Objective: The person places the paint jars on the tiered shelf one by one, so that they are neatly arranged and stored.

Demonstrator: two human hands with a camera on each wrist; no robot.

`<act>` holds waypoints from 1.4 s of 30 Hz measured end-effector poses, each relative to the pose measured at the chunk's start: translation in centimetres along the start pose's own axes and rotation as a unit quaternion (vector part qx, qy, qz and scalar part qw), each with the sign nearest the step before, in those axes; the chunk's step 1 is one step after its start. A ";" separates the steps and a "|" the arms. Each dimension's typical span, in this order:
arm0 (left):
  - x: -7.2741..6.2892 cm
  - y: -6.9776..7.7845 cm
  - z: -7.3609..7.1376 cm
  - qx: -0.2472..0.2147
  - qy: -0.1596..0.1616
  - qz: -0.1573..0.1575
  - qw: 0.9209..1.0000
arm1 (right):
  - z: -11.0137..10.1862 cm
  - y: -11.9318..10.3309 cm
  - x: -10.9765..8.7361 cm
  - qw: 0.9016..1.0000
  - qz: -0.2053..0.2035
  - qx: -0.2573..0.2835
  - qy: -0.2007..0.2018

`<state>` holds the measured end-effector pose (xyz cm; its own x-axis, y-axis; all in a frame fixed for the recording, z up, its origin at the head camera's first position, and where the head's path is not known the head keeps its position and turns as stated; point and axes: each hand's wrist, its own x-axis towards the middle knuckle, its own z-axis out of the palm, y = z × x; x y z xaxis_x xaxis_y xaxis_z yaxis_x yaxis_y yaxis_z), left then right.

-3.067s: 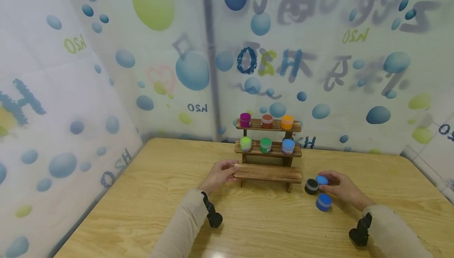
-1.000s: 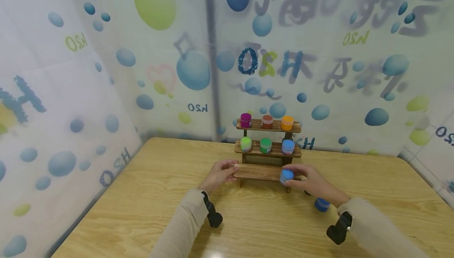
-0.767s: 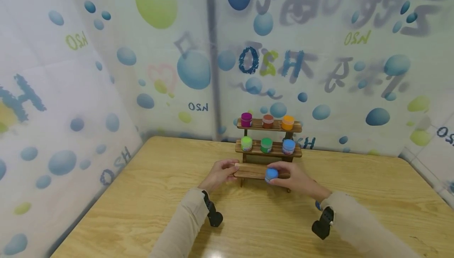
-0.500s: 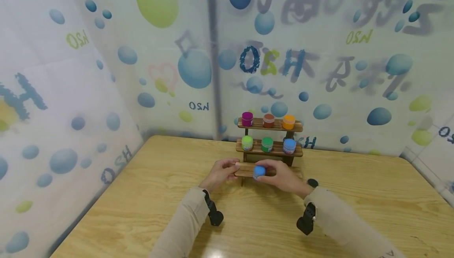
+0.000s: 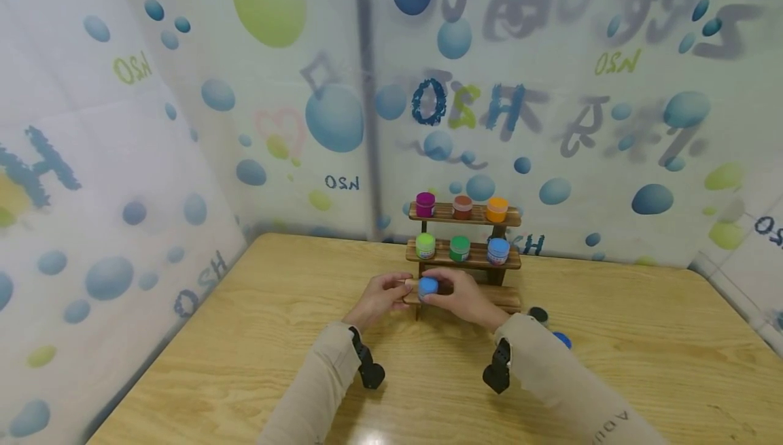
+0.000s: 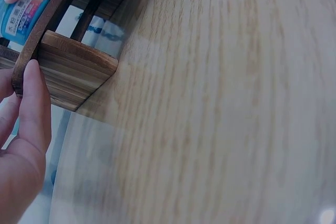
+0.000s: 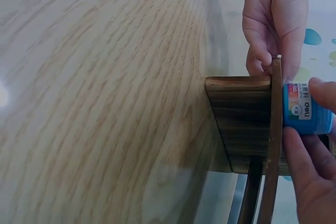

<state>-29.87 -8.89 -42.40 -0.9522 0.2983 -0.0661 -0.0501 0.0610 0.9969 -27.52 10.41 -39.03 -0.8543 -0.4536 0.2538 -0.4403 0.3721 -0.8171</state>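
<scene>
A three-step wooden rack (image 5: 503, 297) stands on the table. My left hand (image 5: 376, 301) pinches the left end of its lowest shelf between thumb and fingers. At that same end, my right hand (image 5: 470, 301) grips a light blue paint jar (image 5: 427, 287) by its sides. In the right wrist view the labelled jar (image 7: 298, 107) has its base right at the shelf board. On the middle step sit a lime green jar (image 5: 425, 246), a green jar (image 5: 459, 248) and a second light blue jar (image 5: 498, 251). Purple (image 5: 425, 205), brown (image 5: 462, 208) and orange (image 5: 497, 210) jars line the top.
Right of the rack, a black-lidded jar (image 5: 538, 316) and a dark blue jar (image 5: 561, 340) stand on the wooden table (image 5: 275, 295), partly covered by the right sleeve. A patterned curtain (image 5: 293, 193) hangs close behind the table.
My right hand has picked up the light blue jar from the table on the right and carried it left along the lowest shelf to its left end. My left hand keeps its place.
</scene>
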 end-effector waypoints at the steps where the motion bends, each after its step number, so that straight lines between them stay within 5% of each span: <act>1: 0.0 0.0 0.0 0.000 0.001 -0.002 1.000 | 0.1 0.1 0.1 1.000 0.000 -0.001 0.001; 12: 0.1 -0.2 0.0 0.007 0.005 0.008 1.000 | 0.6 -0.2 0.6 1.000 0.020 -0.008 0.012; 19: 0.2 -0.2 -0.2 0.001 0.007 0.004 1.000 | 0.4 -4.1 -0.3 0.999 0.028 0.007 0.015; 33: -0.1 0.1 0.0 0.014 0.013 0.002 1.000 | 0.8 -0.2 0.6 0.999 0.036 0.008 0.035; 42: 0.0 0.1 0.0 0.000 0.004 -0.009 1.000 | 1.2 0.0 0.6 0.998 0.041 0.001 0.054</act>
<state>-29.92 -8.88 -42.33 -0.9536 0.2892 -0.0841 -0.0679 0.0659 0.9955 -27.68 9.16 -39.51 -0.9125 -0.3309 0.2406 -0.3673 0.4034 -0.8381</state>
